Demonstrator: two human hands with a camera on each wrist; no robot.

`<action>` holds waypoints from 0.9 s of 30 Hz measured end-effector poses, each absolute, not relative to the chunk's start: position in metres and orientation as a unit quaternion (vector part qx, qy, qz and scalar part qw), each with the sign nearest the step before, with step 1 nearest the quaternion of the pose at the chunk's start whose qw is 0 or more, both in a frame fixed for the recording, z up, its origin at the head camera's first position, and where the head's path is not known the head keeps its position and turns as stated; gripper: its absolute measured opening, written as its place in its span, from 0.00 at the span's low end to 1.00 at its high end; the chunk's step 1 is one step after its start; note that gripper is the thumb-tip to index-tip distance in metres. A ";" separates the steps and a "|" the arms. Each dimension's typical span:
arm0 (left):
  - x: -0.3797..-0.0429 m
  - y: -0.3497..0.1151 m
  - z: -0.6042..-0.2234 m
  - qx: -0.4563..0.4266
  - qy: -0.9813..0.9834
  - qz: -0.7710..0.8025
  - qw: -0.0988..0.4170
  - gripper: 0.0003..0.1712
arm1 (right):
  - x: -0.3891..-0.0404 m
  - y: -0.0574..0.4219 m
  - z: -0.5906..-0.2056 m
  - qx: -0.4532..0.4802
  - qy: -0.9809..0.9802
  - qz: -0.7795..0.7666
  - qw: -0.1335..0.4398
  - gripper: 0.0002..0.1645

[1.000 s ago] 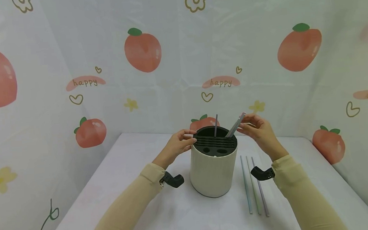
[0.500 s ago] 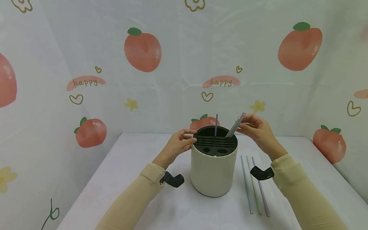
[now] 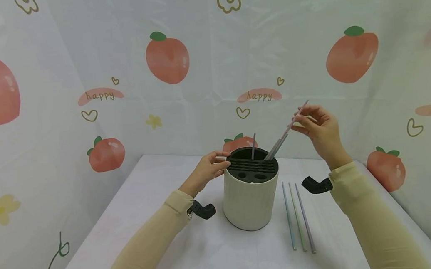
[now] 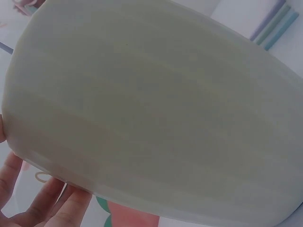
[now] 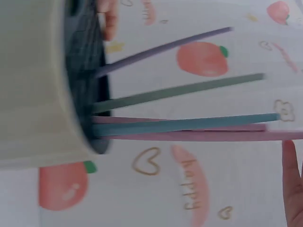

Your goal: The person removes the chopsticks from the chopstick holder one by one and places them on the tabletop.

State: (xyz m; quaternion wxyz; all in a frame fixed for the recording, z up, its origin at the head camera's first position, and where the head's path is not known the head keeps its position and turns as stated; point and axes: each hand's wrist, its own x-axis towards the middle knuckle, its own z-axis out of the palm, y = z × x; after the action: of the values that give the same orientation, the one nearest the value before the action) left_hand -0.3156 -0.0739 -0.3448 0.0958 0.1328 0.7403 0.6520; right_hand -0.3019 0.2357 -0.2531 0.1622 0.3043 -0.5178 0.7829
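A cream round pen holder (image 3: 249, 205) with a black slotted top stands upright on the table. My left hand (image 3: 208, 168) grips its left rim, thumb and fingers spread along the edge; the fingers (image 4: 49, 208) show beside its wall in the left wrist view. Up to the right, my right hand (image 3: 318, 129) pinches a pink straw (image 3: 297, 116) that slants up out of the holder. Its lower end is hidden inside. In the right wrist view a teal straw (image 5: 189, 124), a grey-green straw (image 5: 189, 91), a purple straw (image 5: 170, 46) and another pink one lean from the holder.
Right of the holder, a blue straw (image 3: 289, 217), a green straw (image 3: 297, 218) and a lilac straw (image 3: 306, 220) lie side by side on the white table (image 3: 164, 254). A fruit-printed curtain (image 3: 206, 110) rises behind the table and along its sides.
My right hand has moved up and to the right, drawing the pink straw higher out of the holder. My left hand and the holder have stayed put.
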 end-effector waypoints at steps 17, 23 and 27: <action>-0.312 -0.073 -0.345 0.136 0.739 0.653 0.092 0.19 | -0.281 0.296 -0.196 0.143 -0.360 0.869 0.308 0.15; -0.313 -0.072 -0.346 0.131 0.741 0.652 0.093 0.21 | -0.286 0.322 -0.237 0.091 -0.442 0.864 0.223 0.13; -0.313 -0.072 -0.346 0.129 0.737 0.657 0.088 0.21 | -0.296 0.334 -0.289 0.081 -0.552 0.816 0.150 0.11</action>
State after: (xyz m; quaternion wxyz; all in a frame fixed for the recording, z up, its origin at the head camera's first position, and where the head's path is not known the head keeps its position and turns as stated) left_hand -0.3129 -0.0717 -0.3461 0.0883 0.1292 0.7373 0.6572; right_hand -0.2958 0.3344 -0.2887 0.1503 0.0805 -0.5519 0.8163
